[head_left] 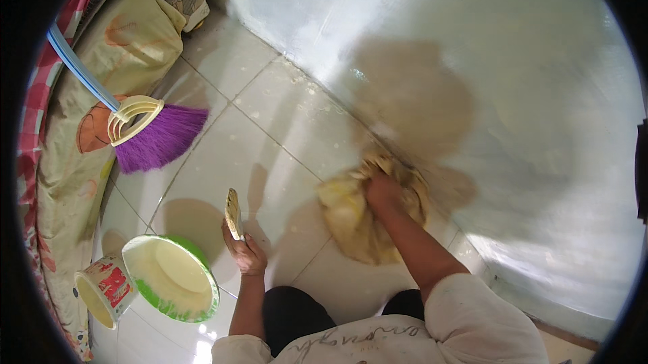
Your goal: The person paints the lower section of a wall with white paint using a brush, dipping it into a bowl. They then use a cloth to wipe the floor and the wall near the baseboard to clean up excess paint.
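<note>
My left hand [246,254] is closed around a paintbrush [233,211], held upright above the tiled floor. Its bristles look coated in cream paint. My right hand [381,190] presses into a crumpled yellow-tan cloth [347,225] lying on the tiles against the foot of the wall. Folds of the cloth hide the fingertips. To the left of my left hand stands a green basin [202,260] with cream-coloured paint inside. Touching or close beside it is a small white and red tub [116,286], tilted, with cream residue on its inner wall.
A pale painted wall [533,127] rises along the right, with small paint spots on the tiles [270,111] near its base. At the left, a broom [162,138] with purple bristles leans over a cushion [135,33] in patterned cloth. Red checked fabric [35,107] hangs beyond it.
</note>
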The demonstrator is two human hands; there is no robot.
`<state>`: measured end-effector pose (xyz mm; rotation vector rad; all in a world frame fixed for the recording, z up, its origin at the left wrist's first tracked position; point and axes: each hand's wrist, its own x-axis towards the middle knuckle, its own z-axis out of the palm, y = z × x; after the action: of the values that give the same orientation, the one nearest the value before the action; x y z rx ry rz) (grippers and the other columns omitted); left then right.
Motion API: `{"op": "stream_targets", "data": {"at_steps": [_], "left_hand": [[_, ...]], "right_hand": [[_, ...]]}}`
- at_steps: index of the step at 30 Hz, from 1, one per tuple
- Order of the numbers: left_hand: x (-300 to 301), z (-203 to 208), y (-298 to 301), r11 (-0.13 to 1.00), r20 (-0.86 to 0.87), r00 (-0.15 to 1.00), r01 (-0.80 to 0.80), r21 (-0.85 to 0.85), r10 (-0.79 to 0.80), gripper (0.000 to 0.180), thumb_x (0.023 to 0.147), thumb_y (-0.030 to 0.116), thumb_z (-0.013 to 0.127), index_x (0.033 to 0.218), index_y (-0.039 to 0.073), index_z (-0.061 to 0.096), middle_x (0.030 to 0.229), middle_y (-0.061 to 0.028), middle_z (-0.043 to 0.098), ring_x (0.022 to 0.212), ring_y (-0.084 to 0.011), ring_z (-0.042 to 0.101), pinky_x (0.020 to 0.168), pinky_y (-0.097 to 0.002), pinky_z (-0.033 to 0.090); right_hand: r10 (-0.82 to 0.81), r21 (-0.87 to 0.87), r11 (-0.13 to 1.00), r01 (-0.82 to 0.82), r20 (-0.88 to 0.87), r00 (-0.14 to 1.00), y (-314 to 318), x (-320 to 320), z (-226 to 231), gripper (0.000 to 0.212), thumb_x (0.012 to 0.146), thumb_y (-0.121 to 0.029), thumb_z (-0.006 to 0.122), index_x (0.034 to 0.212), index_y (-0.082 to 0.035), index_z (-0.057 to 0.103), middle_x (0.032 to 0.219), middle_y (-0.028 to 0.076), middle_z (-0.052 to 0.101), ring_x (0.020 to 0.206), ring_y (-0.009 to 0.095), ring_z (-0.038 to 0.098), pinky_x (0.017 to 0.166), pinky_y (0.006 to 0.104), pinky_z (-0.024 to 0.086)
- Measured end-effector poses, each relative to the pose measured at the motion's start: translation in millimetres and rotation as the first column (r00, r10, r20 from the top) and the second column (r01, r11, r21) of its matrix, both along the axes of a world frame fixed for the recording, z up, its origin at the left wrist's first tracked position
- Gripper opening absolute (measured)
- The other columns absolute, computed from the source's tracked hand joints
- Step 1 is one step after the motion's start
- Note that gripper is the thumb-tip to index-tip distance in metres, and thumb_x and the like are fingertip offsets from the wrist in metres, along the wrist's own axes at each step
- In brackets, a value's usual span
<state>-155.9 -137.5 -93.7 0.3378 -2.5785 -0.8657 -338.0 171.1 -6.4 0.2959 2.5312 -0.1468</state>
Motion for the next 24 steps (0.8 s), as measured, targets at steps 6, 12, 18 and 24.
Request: {"op": "stream_targets", "data": {"at_steps": [6, 12, 18, 24], "left_hand": [[-15.3, 19.3, 16.0, 0.998, 0.033, 0.999, -0.034, 0.053, 0.032, 0.038, 0.096, 0.009, 0.042, 0.124, -0.014, 0.036, 0.132, -0.0381, 0.038, 0.120, -0.0536, 0.041, 0.104, -0.0565, 0.032], [-14.4, 9.1, 14.8, 0.996, -0.014, 0.998, -0.059, 0.066, 0.060, 0.041, 0.095, 0.010, 0.044, 0.127, -0.013, 0.038, 0.132, -0.0355, 0.040, 0.123, -0.0513, 0.039, 0.106, -0.0530, 0.031], [-19.3, 13.3, 15.6, 0.997, -0.021, 0.999, -0.025, 0.078, 0.026, 0.034, 0.095, 0.009, 0.044, 0.123, -0.011, 0.042, 0.130, -0.0333, 0.041, 0.122, -0.0507, 0.040, 0.106, -0.0524, 0.032], [-12.0, 12.5, 7.6, 0.994, -0.046, 0.997, -0.055, 0.097, 0.060, 0.034, 0.096, 0.011, 0.045, 0.124, -0.008, 0.042, 0.128, -0.0313, 0.044, 0.123, -0.0492, 0.040, 0.106, -0.0514, 0.032]], "right_hand": [[-0.131, 0.075, 0.987, 0.141, -0.128, 0.983, 98.0, 119.7, -4.4, 0.030, 0.088, -0.021, 0.046, 0.105, -0.002, 0.063, 0.102, 0.022, 0.066, 0.094, 0.039, 0.063, 0.082, 0.0477, 0.050], [0.185, -0.062, 0.969, -0.241, -0.469, 0.864, -16.7, 40.5, -39.4, 0.026, 0.084, -0.019, 0.054, 0.095, 0.001, 0.067, 0.106, 0.026, 0.061, 0.092, 0.037, 0.063, 0.078, 0.0481, 0.051], [0.321, -0.068, 0.918, -0.390, -0.446, 0.835, -39.9, 21.4, -22.7, 0.028, 0.084, -0.019, 0.057, 0.103, 0.000, 0.065, 0.109, 0.024, 0.057, 0.091, 0.038, 0.061, 0.083, 0.0463, 0.050], [0.690, -0.237, 0.643, -0.728, -0.231, 0.686, -23.8, 213.2, -11.0, 0.036, 0.080, -0.020, 0.057, 0.112, -0.003, 0.062, 0.099, 0.019, 0.057, 0.091, 0.036, 0.059, 0.078, 0.0475, 0.047]]}}
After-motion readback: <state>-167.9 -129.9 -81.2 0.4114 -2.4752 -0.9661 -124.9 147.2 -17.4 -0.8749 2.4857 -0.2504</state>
